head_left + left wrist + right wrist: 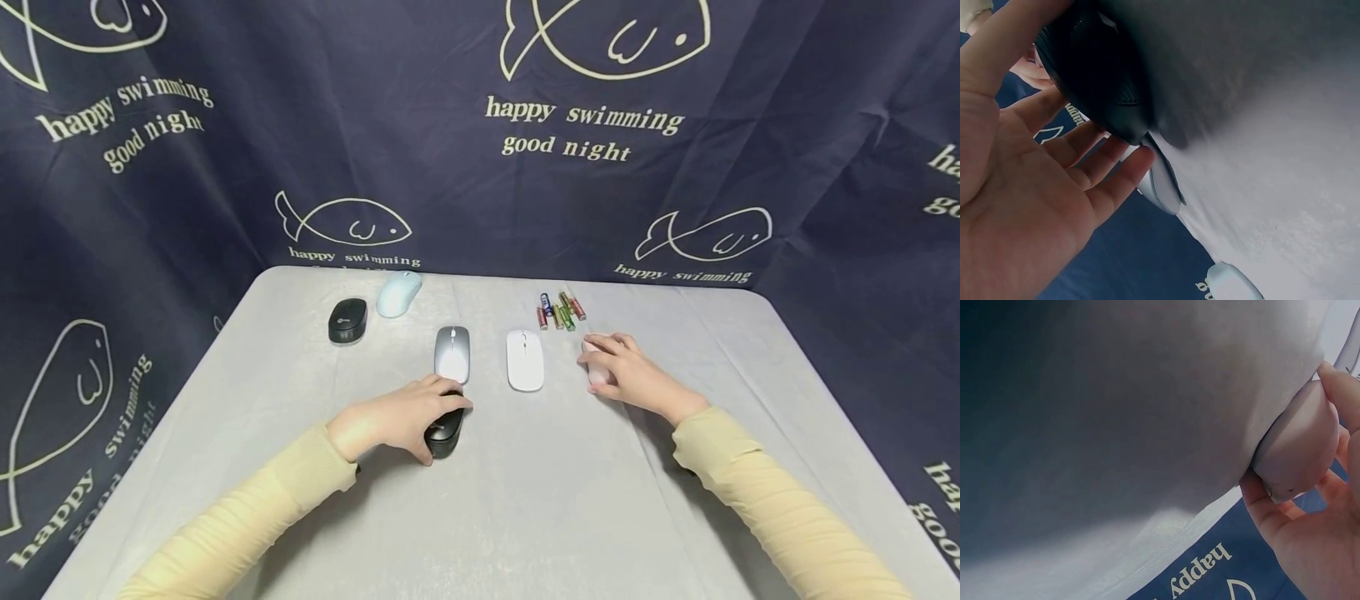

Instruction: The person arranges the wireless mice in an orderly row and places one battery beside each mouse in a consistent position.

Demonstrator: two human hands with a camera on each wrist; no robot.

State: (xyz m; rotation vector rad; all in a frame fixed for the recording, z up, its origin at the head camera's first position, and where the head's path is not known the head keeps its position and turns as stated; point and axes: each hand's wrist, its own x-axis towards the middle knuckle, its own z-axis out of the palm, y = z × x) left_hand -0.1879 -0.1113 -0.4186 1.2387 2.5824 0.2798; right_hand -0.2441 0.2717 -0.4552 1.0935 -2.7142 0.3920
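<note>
With thumb and fingers, my left hand (405,417) grips the sides of a black computer mouse (446,433) on the table. In the left wrist view, that black mouse (1094,75) sits between the thumb and the spread fingers. Just beyond it lies a silver-grey mouse (452,357). Over on the right, my right hand (637,375) holds a pale pink mouse (598,367), partly hidden by the fingers. The right wrist view has the pink mouse (1300,444) between thumb and fingers, against the tabletop. A white mouse (525,362) lies between the two hands.
Several small batteries (558,313) in mixed colours lie together behind the white and pink mice. At the back left are another black mouse (348,321) and a light blue mouse (399,294). A dark blue printed curtain (465,233) hangs behind the pale grey table (525,517).
</note>
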